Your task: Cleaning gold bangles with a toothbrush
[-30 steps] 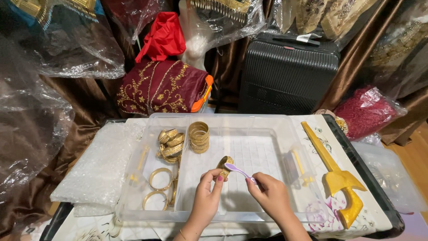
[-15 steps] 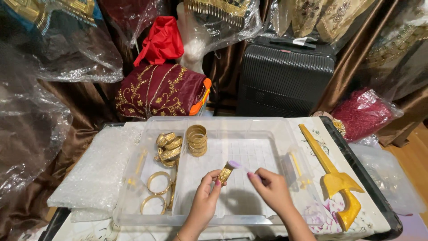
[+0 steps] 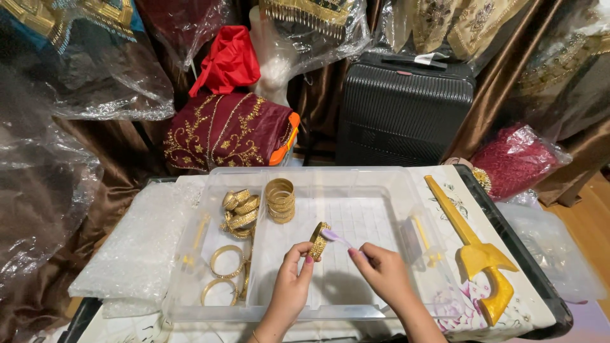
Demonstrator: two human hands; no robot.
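A gold bangle (image 3: 319, 241) is pinched upright in the left hand (image 3: 293, 277) over a clear plastic tray (image 3: 356, 190). The right hand (image 3: 383, 272) grips a lilac toothbrush (image 3: 337, 238), its head touching the bangle. More bangles (image 3: 279, 199) lie stacked and loose at the tray's left. The tray sits on a table beside bubble wrap (image 3: 130, 248) and a yellow toy sword (image 3: 478, 251). Behind stand a black suitcase (image 3: 403, 108), embroidered maroon cloth (image 3: 222, 130) and brown drapes (image 3: 489, 101).
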